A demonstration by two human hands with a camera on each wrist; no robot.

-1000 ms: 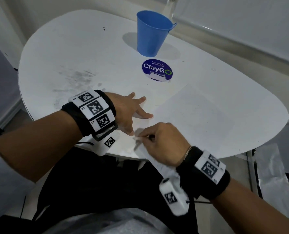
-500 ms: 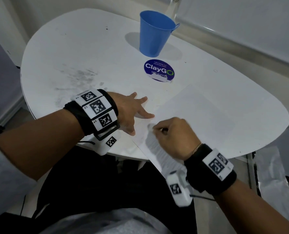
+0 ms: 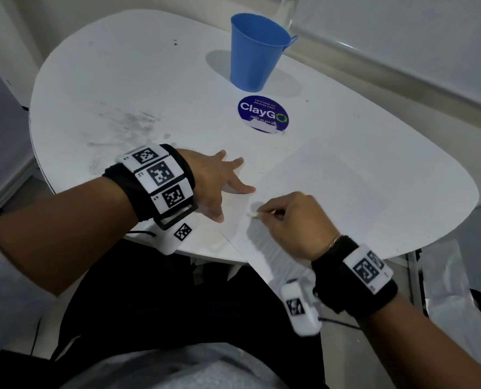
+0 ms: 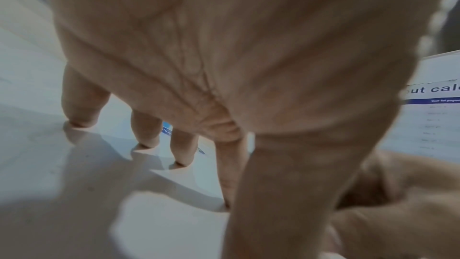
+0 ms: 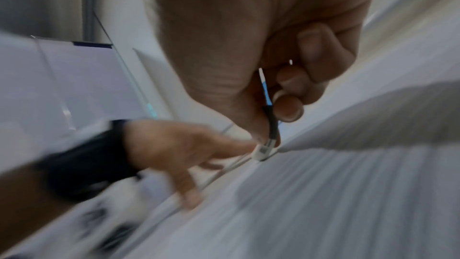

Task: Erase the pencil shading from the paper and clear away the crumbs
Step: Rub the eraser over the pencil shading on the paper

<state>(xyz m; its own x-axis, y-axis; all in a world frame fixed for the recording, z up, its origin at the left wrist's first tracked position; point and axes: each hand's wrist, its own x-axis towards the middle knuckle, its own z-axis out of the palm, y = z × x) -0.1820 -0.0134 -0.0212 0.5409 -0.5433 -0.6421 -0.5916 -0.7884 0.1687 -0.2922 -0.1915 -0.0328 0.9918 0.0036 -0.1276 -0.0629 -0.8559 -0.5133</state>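
A white paper (image 3: 332, 192) lies on the white table (image 3: 149, 66), its near corner hanging over the front edge. A grey striped patch of pencil shading (image 3: 264, 242) shows on it just below my right hand (image 3: 259, 214). That hand pinches a small white eraser (image 3: 252, 214) between thumb and fingertips, its tip down on the paper. The right wrist view shows the eraser (image 5: 262, 151) touching the sheet beside the shading (image 5: 323, 194). My left hand (image 3: 219, 183) lies flat with fingers spread, pressing on the paper's left corner; its fingertips (image 4: 184, 153) rest on the surface.
A blue cup (image 3: 257, 51) stands at the table's far side, with a round blue ClayGo sticker (image 3: 263, 113) in front of it. Grey smudges (image 3: 132, 124) mark the table's left part. A plastic bag (image 3: 458, 276) lies beyond the right edge.
My right hand has slid the eraser away from the near edge, farther up the paper, uncovering more of the shaded patch behind it. The left hand has stayed flat in place.
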